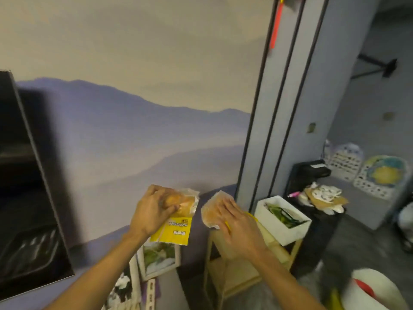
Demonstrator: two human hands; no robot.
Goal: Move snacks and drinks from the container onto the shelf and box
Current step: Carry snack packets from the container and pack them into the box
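Observation:
My left hand (154, 211) grips a bread snack in a clear and yellow wrapper (176, 229), held in the air before the painted wall. My right hand (234, 222) grips a second clear-wrapped bread snack (210, 211) just to the right of the first, above the left end of a light wooden shelf (225, 271). A white foam box (288, 233) with green packets inside sits on the shelf's top at the right. A white container (380, 289) with something red inside shows at the bottom right.
A wall with a mountain mural fills the view ahead. A dark cabinet (24, 198) stands at the left. Framed pictures (158, 258) lean on the floor below my hands. A black bin (310, 173), piled paper (324, 195) and patterned bags (380, 175) crowd the right.

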